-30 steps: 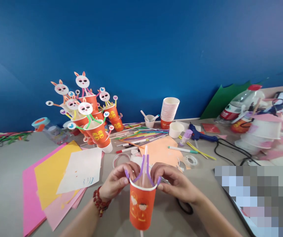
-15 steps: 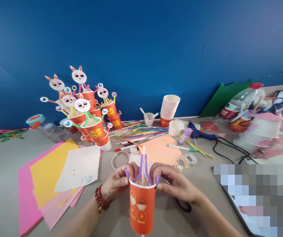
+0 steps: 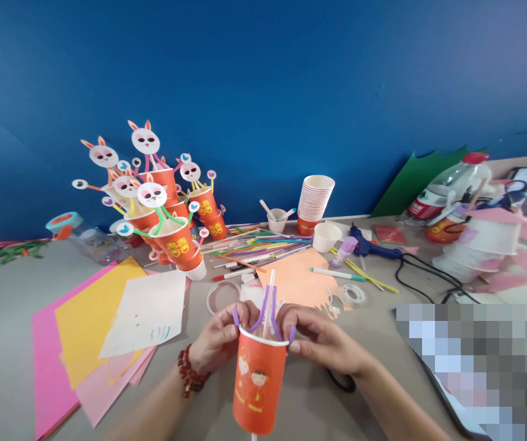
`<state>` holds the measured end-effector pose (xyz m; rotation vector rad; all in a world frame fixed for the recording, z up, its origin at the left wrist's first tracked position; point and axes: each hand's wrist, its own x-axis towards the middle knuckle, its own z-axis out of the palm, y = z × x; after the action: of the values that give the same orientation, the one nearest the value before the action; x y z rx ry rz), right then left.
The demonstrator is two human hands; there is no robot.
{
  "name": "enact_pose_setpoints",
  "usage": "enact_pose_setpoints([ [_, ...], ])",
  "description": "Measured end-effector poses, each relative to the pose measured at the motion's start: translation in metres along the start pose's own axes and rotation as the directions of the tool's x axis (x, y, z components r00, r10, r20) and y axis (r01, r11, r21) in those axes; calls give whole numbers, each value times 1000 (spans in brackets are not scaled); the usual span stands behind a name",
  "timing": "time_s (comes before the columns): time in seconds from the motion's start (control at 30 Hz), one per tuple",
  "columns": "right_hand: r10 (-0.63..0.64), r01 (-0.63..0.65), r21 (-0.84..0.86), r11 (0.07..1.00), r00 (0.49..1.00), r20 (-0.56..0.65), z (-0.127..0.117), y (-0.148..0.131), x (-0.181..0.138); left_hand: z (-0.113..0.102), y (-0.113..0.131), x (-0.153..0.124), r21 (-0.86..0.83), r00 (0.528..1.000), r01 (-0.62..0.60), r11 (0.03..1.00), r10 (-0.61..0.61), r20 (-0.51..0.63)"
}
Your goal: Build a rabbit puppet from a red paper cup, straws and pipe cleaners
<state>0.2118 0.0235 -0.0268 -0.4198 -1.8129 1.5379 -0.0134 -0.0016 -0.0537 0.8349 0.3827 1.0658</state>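
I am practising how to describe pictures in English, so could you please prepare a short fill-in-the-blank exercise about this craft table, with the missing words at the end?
1. The left hand and right hand are at opposite sides of a paper cup; the pipe cleaners bent over its rim are ____ in colour.
2. The beaded bracelet is worn on the ____ wrist.
3. The glue gun has a ____ body.
4. The tall stack near the wall consists of nested paper ____.

Missing words: purple; left; blue; cups.

Smooth paper cup (image 3: 260, 401), translucent plastic straw (image 3: 272, 277), matt tabletop (image 3: 1, 343)
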Motion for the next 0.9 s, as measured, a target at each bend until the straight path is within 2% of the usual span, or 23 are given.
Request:
enact_pose_setpoints([
  [0.17, 23, -23, 9, 1000, 1000, -3, 0, -1, -1, 2, -3, -1, 7, 1000, 11, 1000, -11, 17],
  [0.4, 6, -3, 56, 998, 999, -47, 2, 3, 0, 5, -1, -1, 0, 1000, -1, 1000, 1, -23],
  [0.53, 9, -5, 74, 997, 999, -51, 2, 4, -1, 3, -1, -1, -1, 1000, 5, 1000, -5, 5],
  [0.7, 21, -17, 77, 997, 998, -53, 0, 4, -2, 3, -5, 0, -7, 1000, -13, 1000, 13, -28],
  [0.9, -5, 8, 78, 997, 999, -40, 0, 8, 0, 2, -3, -1, -43, 1000, -24, 999, 24, -15],
])
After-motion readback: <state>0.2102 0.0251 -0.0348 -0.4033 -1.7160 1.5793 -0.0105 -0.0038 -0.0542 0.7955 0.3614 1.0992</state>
